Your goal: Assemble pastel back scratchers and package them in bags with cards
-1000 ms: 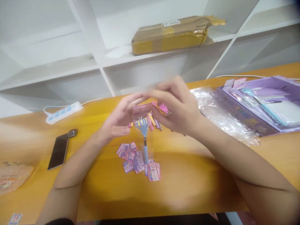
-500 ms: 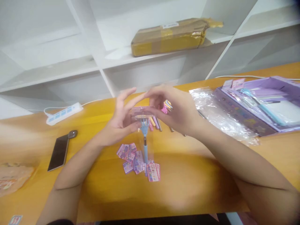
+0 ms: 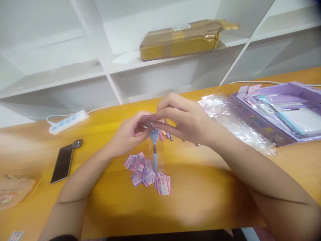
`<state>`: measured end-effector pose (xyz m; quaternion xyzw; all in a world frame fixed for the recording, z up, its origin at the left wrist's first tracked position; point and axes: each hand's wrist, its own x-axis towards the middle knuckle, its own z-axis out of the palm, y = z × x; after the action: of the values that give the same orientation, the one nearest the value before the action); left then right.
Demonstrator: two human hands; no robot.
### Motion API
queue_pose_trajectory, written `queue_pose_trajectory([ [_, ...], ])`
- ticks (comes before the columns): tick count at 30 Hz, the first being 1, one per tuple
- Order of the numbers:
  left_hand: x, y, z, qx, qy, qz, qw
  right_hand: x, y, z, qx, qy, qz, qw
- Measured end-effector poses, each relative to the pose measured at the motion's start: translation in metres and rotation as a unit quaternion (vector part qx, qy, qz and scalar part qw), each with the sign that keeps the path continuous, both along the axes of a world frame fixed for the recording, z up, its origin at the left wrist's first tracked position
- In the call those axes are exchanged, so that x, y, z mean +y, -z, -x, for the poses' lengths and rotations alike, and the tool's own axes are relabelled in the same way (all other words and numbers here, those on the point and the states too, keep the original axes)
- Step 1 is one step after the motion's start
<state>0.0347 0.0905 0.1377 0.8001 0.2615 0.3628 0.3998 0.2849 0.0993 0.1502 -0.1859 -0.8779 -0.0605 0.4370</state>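
Observation:
A blue hand-shaped stick (image 3: 155,147) hangs in a clear bag, its fork-like end up. My left hand (image 3: 131,134) is closed on the top of the bag from the left. From the right, my right hand (image 3: 183,117) pinches the same top edge, where a pinkish card (image 3: 147,117) shows between the hands. Below the bag, several small pink and purple cards (image 3: 147,172) lie in a loose pile on the table. Several coloured sticks (image 3: 167,133) lie partly hidden behind my hands.
At the right stand a purple box (image 3: 263,124) with packaged items and a heap of clear bags (image 3: 233,120). A phone (image 3: 62,163), a mouse (image 3: 77,143) and a power strip (image 3: 69,122) lie left. A taped parcel (image 3: 179,40) rests on the shelf.
My left hand's raised fingers have come down and folded in at the top of the bag. My right hand's fingers have closed in beside them. The bag has barely moved.

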Motion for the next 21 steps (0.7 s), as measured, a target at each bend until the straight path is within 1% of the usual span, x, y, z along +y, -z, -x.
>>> queue_pose_trajectory([
  [2, -0.001, 0.000, 0.000, 0.014, -0.026, -0.042, 0.999, 0.000, 0.003, 0.003, 0.010, 0.011, 0.007, 1.000],
  [5, -0.003, -0.002, 0.001, 0.048, -0.071, -0.101, 0.991, -0.003, 0.007, 0.009, 0.031, 0.028, 0.066, 0.997],
  [9, -0.004, -0.004, 0.003, 0.104, -0.137, -0.183, 0.968, -0.008, 0.008, 0.012, 0.051, 0.039, 0.139, 0.988],
  [12, -0.002, -0.004, 0.006, 0.138, -0.160, -0.226, 0.951, -0.010, 0.007, 0.012, 0.054, 0.028, 0.180, 0.982],
  [15, 0.000, -0.005, 0.008, 0.166, -0.168, -0.245, 0.940, -0.009, 0.006, 0.012, 0.052, 0.013, 0.209, 0.976],
  [17, 0.000, -0.006, 0.007, 0.167, -0.170, -0.247, 0.939, -0.009, 0.005, 0.011, 0.049, 0.007, 0.227, 0.973],
  [19, 0.000, -0.007, 0.005, 0.151, -0.158, -0.225, 0.950, -0.010, 0.002, 0.010, 0.043, 0.011, 0.257, 0.965],
  [21, -0.001, -0.008, 0.004, 0.125, -0.146, -0.187, 0.963, -0.011, -0.003, 0.006, 0.016, 0.030, 0.317, 0.948],
])
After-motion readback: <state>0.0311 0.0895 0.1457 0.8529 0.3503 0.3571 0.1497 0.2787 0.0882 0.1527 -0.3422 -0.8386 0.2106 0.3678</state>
